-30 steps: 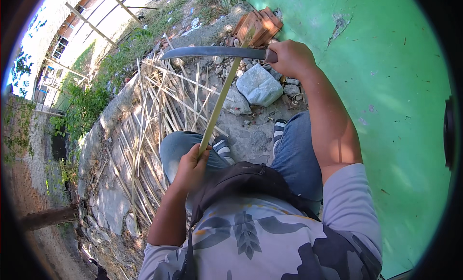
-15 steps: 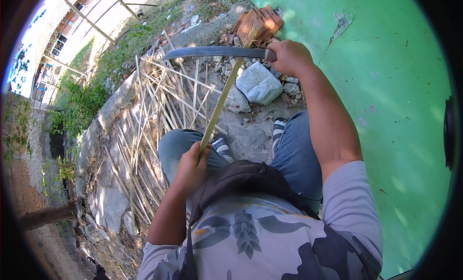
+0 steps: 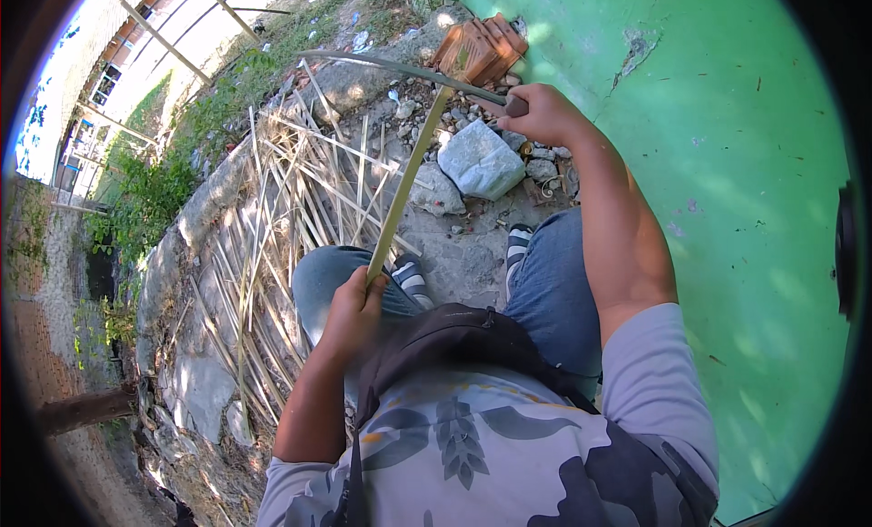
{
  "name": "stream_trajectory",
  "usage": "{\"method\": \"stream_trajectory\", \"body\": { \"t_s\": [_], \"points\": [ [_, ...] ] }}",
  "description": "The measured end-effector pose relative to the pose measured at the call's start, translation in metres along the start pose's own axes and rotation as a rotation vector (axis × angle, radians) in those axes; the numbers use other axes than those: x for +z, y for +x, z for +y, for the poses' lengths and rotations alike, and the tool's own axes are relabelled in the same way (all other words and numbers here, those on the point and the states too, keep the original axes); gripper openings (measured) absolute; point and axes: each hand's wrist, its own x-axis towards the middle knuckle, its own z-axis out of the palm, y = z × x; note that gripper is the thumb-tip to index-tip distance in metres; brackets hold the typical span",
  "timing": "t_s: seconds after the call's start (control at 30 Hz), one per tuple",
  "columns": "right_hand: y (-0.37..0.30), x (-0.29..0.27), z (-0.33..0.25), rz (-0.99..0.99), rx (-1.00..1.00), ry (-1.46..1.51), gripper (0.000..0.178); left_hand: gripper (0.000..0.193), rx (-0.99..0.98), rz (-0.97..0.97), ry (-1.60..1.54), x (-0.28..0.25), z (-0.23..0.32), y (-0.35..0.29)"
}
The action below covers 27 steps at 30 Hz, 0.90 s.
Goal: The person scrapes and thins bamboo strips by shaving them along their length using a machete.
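left hand [image 3: 352, 307]: grip shut round near end of bamboo strip [image 3: 404, 183], just above left knee
bamboo strip: slants up and away to machete blade
right hand [image 3: 542, 114]: grip shut on machete [image 3: 409, 70] handle, blade crossing strip's far end
ground: split bamboo pile [image 3: 291, 218] left, grey stone [image 3: 480, 159], red brick [image 3: 478, 47] beyond

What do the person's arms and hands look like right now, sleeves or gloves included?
Both hands are bare: no gloves, rings or watch show on the left hand or right hand. The forearms are uncovered. Short grey sleeves of a grey shirt with a dark leaf print end above the elbows.
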Motion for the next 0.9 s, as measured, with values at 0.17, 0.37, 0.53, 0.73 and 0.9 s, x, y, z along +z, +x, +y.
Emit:
{"method": "stream_trajectory", "body": {
  "t_s": [0.17, 0.37, 0.53, 0.73, 0.9],
  "points": [
    [-0.004, -0.02, -0.003, -0.317, 0.187, 0.811, 0.027, 0.019, -0.043, 0.003, 0.002, 0.0, 0.002, 0.001],
    [0.004, -0.004, 0.01, -0.427, 0.297, 0.881, 0.024, 0.019, 0.034, 0.042, 0.026, 0.003, -0.002, 0.002],
    [0.006, 0.009, -0.003, -0.53, 0.232, 0.627, 0.025, 0.02, 0.011, 0.015, 0.05, 0.002, 0.005, 0.001],
    [0.01, 0.017, -0.015, -0.227, 0.117, 0.712, 0.026, 0.02, 0.01, -0.02, 0.087, 0.001, 0.009, 0.001],
    [0.018, 0.031, -0.015, 0.123, 0.004, 0.577, 0.025, 0.021, -0.03, -0.07, 0.114, 0.001, 0.013, 0.002]
  ]
}}
